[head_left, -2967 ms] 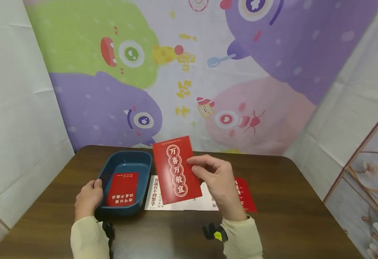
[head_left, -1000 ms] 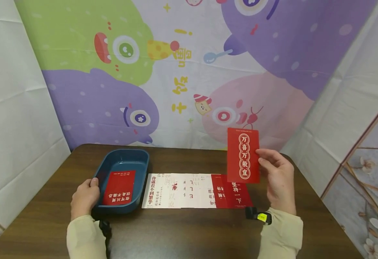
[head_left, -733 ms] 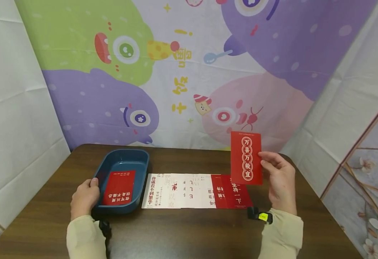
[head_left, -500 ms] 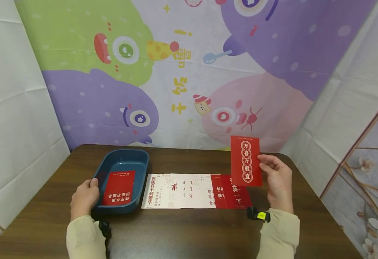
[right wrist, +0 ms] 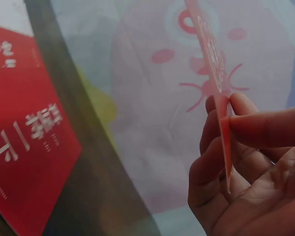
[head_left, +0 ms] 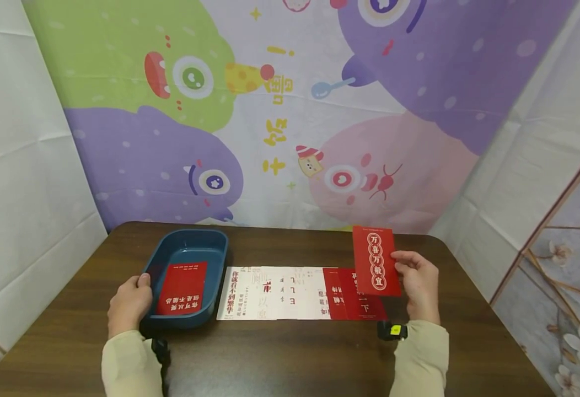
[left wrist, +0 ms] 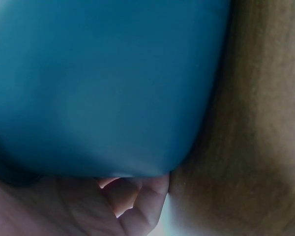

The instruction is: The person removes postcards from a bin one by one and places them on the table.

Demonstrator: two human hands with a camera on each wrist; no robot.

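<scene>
My right hand (head_left: 421, 284) pinches a red card (head_left: 376, 262) by its right edge, thumb in front and fingers behind. White Chinese characters run down the card in linked rings. The card stands nearly upright above the right end of a row of overlapping cards (head_left: 290, 295), hiding part of it. In the right wrist view the card (right wrist: 221, 108) shows almost edge-on between thumb and fingers. My left hand (head_left: 130, 303) grips the left rim of a deep blue tray (head_left: 213, 284). Inside the tray lies another red card (head_left: 183, 288). Curled fingers (left wrist: 142, 206) show against the tray's side in the left wrist view.
The row's left cards are white with dark and red print; its right ones are red. All lie on a brown wooden table (head_left: 280, 358). A cartoon-printed cloth (head_left: 280, 110) hangs behind the table, with pale walls at both sides.
From left of centre, the right hand has carried the red card rightward, then lowered it over the row's right end. The left hand keeps its grip on the tray.
</scene>
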